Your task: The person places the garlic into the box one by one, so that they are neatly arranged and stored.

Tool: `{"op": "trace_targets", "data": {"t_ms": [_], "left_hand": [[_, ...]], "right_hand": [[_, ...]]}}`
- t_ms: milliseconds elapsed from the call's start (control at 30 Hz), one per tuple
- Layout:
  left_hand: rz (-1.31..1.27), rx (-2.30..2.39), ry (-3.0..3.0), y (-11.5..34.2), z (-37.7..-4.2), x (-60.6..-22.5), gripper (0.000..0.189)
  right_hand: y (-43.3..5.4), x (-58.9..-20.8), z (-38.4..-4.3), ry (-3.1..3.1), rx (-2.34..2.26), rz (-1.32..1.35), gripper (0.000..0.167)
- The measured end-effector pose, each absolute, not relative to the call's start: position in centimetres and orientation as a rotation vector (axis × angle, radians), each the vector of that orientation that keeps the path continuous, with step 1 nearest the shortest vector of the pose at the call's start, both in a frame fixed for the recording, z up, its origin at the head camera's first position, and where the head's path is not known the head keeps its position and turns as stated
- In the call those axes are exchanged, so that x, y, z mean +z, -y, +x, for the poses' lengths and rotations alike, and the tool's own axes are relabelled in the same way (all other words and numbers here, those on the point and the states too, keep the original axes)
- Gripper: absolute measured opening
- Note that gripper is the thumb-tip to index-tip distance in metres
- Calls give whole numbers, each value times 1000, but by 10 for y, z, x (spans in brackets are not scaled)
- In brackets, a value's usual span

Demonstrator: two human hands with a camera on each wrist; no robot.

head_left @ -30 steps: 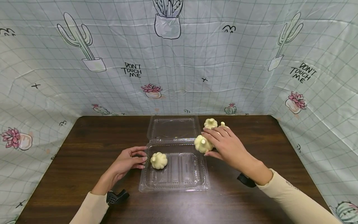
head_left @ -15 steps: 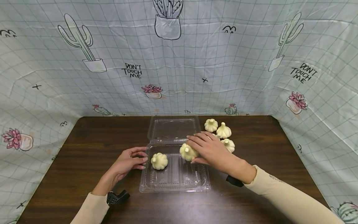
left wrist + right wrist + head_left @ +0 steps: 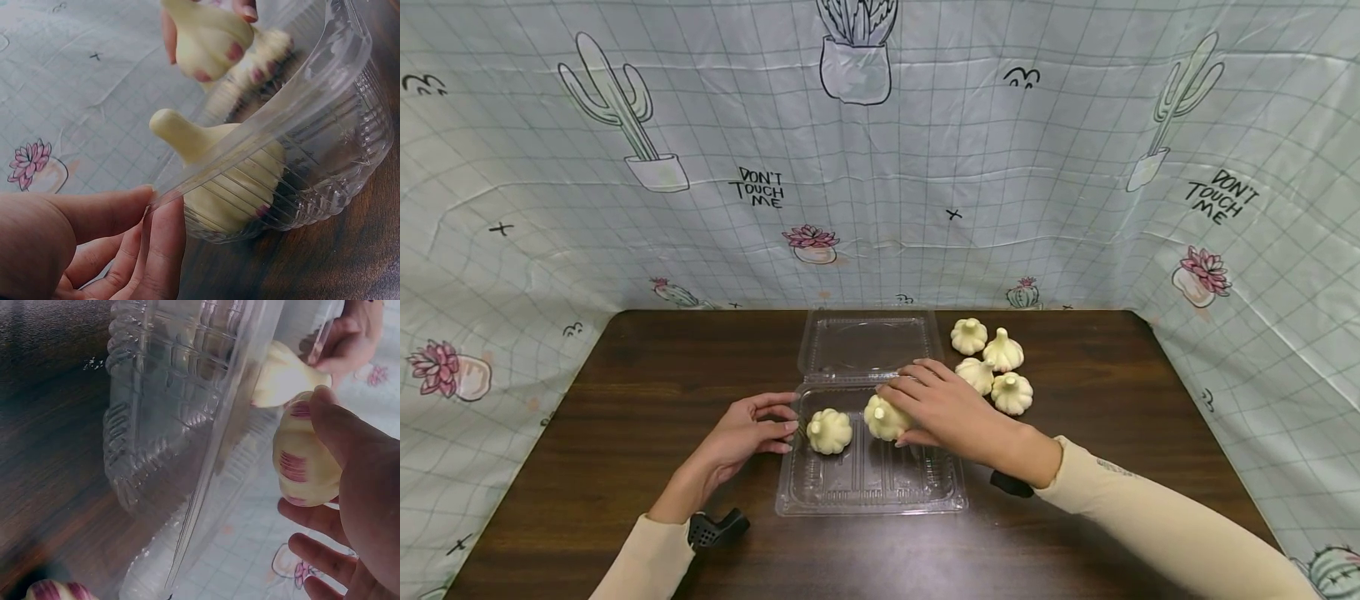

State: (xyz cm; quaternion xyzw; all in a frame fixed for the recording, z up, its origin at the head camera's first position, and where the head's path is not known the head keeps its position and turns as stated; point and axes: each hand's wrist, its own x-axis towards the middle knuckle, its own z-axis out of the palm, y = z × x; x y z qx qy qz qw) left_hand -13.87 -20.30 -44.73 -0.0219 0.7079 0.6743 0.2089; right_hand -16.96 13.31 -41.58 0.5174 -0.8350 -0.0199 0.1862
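A clear plastic clamshell container (image 3: 872, 492) lies open on the table, its lid folded back. My left hand (image 3: 739, 433) pinches the container's left rim between thumb and finger, plainest in the left wrist view. Inside, at the left, sits one pale garlic bulb (image 3: 830, 432), its stem up in the left wrist view. With my right hand (image 3: 951, 414) I grip a second garlic bulb (image 3: 882, 418), thumb on one side and fingers on the other. It hangs over the container's middle, above the rim in the right wrist view, showing purple patches (image 3: 292, 467).
Several garlic bulbs (image 3: 1012, 393) cluster on the dark wooden table (image 3: 685, 358) to the right of the lid (image 3: 868, 343). Behind and at both sides hangs a printed cloth (image 3: 910, 167).
The right hand has carried its garlic bulb leftward and slightly nearer, from beside the other bulbs to over the container. The left hand stays at the rim.
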Motion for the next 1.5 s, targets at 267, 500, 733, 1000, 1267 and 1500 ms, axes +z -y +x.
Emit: {"op": "trace_targets", "data": {"t_ms": [267,500,733,1000,1267,1500], "left_hand": [[-55,1880,-1961,204,-138,-446,56],[-54,1879,-1962,204,-139,-446,56],[-80,1880,-1965,203,-140,-446,55],[-71,1886,-1962,203,-139,-446,55],[-42,1888,-1959,203,-138,-447,56],[-65,1888,-1962,203,-138,-447,55]], "right_hand": [[-124,-416,-172,2379,-85,1490,73],[-115,-421,-175,2385,-121,1520,75],[-110,-428,-177,2395,-187,1544,75],[-105,-434,-178,2408,-242,1558,75],[-100,-437,-178,2408,-277,1551,74],[-98,-439,-178,2394,-331,1551,72]]}}
